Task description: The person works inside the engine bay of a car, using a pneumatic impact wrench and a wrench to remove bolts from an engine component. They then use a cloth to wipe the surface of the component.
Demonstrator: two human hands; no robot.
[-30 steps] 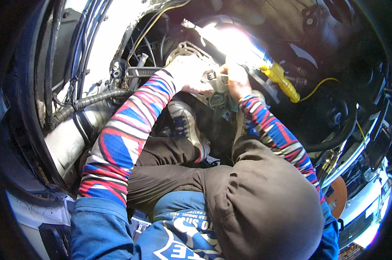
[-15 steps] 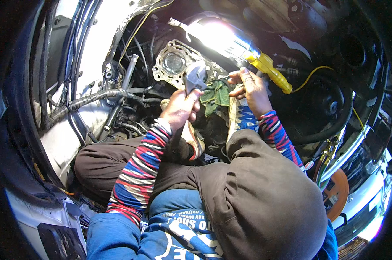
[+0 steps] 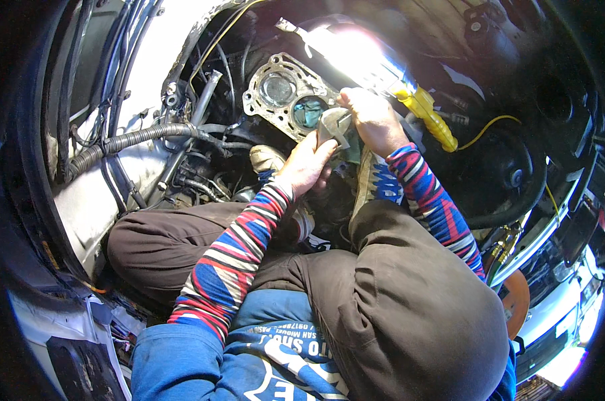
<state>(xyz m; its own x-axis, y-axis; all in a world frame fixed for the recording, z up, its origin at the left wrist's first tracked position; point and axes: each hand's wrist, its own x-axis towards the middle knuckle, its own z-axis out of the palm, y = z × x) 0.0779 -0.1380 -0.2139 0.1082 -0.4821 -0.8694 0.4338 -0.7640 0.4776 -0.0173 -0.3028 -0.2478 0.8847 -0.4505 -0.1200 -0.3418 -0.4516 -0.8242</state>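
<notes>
My left hand [image 3: 306, 165] grips a metal adjustable wrench [image 3: 335, 125], its jaws raised above the hand. Just beyond lies the engine block [image 3: 254, 101], its flat top face exposed. One bore shows a piston top [image 3: 277, 89]; the bore nearer the wrench has something bluish-green inside. Against the block's right end, my right hand [image 3: 377, 123] is closed beside the wrench jaws. Whatever its fingers hold is hidden. A green cloth [image 3: 348, 153] shows partly below the wrench, between the hands.
A lit work lamp [image 3: 356, 57] with a yellow handle [image 3: 432, 120] lies beyond my right hand, its cord trailing right. A corrugated hose [image 3: 138, 138] and metal pipe [image 3: 206, 98] cross the left side. My shoes [image 3: 369, 179] stand in the engine bay below the block.
My left hand has carried the wrench rightward, uncovering the second bore. My right hand has shifted slightly left and up to the block's end, its fingers now closed.
</notes>
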